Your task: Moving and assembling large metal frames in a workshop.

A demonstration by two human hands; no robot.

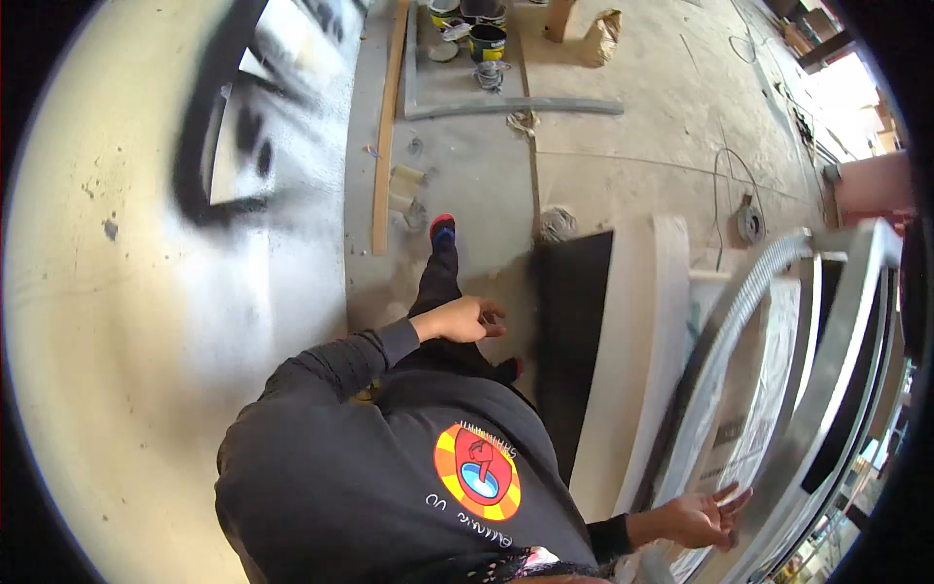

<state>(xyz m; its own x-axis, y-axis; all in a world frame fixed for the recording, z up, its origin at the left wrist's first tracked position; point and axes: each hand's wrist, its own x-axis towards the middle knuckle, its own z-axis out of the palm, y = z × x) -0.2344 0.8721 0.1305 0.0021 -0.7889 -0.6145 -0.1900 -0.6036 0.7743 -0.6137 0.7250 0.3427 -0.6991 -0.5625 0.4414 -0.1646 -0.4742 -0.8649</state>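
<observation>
At mid-frame, our left hand (461,319) hangs half-curled and empty, left of a flat black panel (574,331). At lower right, our right hand (697,520), fingers loosely parted, is beside a silver metal frame (827,382); we cannot tell whether they touch.

A wall (107,321) is filling the frame's left; buckets (487,43) are standing at top centre, right of a plank (387,165); panels (632,370) are standing at lower right.
</observation>
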